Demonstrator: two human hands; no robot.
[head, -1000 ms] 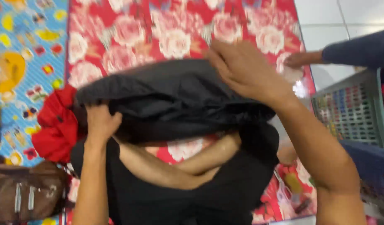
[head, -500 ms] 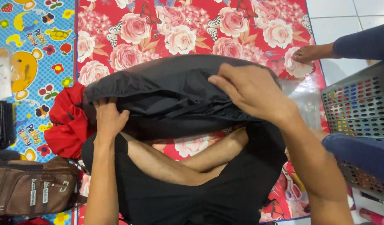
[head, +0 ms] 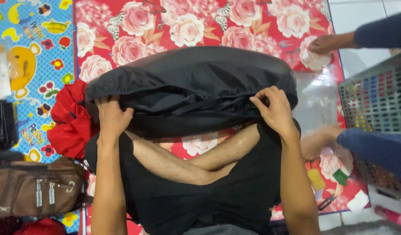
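The black garment [head: 187,87] lies bunched across the middle of the frame, over the rose-patterned mat [head: 135,26]. It looks thin, soft and limp, light, perhaps a little slick, so it will likely sag unless taken by its edges. The left hand [head: 111,117] and right hand [head: 274,111] each have fingers curled, pinching its lower hem.

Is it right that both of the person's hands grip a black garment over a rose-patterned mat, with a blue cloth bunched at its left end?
Not quite. The head view shows the bunched cloth is red. The left hand and right hand do grip the black garment over the rose-patterned mat.
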